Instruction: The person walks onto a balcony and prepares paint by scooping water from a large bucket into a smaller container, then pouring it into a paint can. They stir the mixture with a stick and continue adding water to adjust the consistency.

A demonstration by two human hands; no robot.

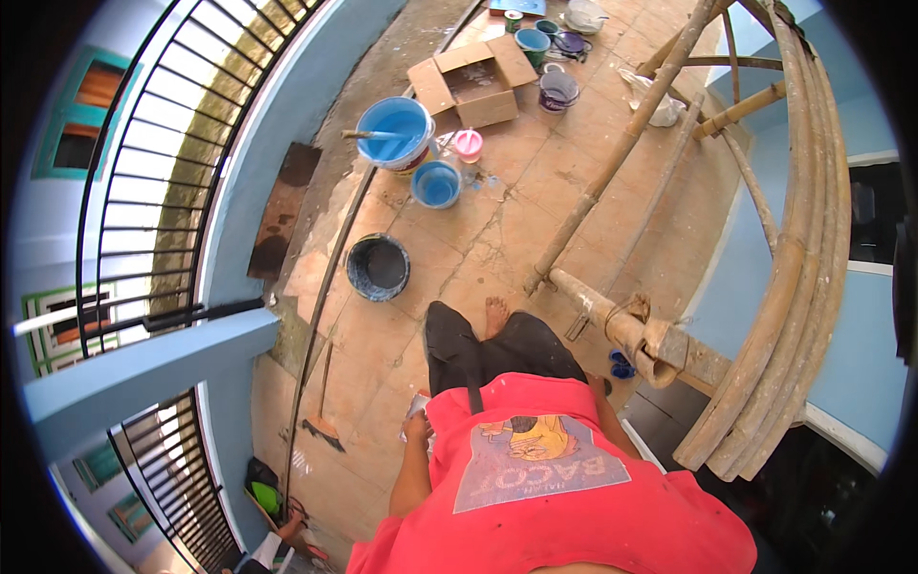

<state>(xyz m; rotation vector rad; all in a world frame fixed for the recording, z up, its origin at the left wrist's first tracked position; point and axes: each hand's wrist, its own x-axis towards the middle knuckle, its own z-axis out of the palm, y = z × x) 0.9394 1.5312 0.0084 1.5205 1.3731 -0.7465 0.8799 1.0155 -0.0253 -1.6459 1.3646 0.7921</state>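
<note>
My left hand (418, 427) hangs beside my left hip, its fingers closed round a flat whitish thing with a reddish edge (418, 402). My shirt partly covers that thing, so its kind does not show. On the other side, only a little of my right hand (601, 386) shows past the red shirt, and its fingers are hidden. Ahead on the tiles stands a black bucket (378, 268) with grey stuff inside. Farther off are a large bucket of blue paint (392, 124) with a stick across its rim, a smaller blue bucket (436, 185) and a pink pail (469, 145).
Bamboo scaffolding (602, 172) rises on the right, with bundled poles (794, 258). An open cardboard box (492, 113) and several tubs stand at the back. A broom (323, 430) lies left, near a blue wall (229, 201). Part of another person (292, 528) appears lower left.
</note>
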